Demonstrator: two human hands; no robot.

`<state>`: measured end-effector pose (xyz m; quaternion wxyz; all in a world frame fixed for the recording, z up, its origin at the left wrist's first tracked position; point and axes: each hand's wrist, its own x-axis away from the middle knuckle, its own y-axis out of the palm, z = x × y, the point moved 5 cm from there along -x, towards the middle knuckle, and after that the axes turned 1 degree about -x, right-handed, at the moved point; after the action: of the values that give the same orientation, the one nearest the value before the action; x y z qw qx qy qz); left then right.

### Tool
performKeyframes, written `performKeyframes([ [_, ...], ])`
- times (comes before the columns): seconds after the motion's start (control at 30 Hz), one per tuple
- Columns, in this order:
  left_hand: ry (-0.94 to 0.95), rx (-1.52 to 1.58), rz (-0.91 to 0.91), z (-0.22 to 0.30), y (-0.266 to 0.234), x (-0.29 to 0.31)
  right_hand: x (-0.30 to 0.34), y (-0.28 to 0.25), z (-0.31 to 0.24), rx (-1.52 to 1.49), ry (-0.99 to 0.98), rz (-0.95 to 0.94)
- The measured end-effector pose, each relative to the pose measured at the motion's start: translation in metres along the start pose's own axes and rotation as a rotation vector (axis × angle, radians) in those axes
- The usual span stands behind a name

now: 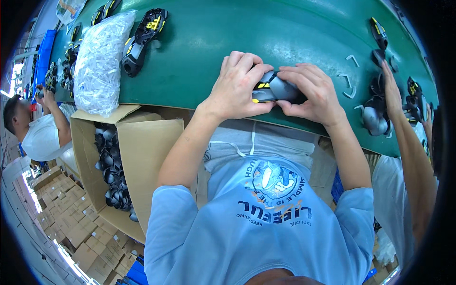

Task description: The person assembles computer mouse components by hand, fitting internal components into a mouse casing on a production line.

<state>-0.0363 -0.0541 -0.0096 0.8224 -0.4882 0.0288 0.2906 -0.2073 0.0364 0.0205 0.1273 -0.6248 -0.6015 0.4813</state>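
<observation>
Over the near part of the green table [204, 61], both of my hands grip a rounded black-and-grey plastic casing [271, 88] with yellow stripes. My left hand [240, 85] is closed on its left end, fingers over the top and thumb along the near side. My right hand [311, 90] clasps the grey, smooth right end, with the thumb on the near side. Its underside and part of both ends are hidden by my fingers. A similar black casing with a yellow interior [151, 26] lies to the left, touching a grey-and-black one [134, 57].
A clear bag of small translucent pieces [102, 61] sits at the table's left edge. Below it stands an open carton [152, 166] of dark curved shells [111, 166]. White L-shaped strips [350, 90] lie at right, near a co-worker's arm [396, 99] and more casings. Another person [42, 123] is at far left.
</observation>
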Motion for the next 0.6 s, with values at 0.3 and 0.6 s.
performKeyframes([
  [0.3, 0.01, -0.001, 0.011, 0.001, 0.001, -0.007, 0.008, -0.006, 0.019, -0.09, 0.108, -0.151],
  [0.6, 0.019, -0.044, -0.042, 0.009, -0.005, -0.003, 0.02, 0.007, 0.009, -0.094, 0.016, -0.003],
])
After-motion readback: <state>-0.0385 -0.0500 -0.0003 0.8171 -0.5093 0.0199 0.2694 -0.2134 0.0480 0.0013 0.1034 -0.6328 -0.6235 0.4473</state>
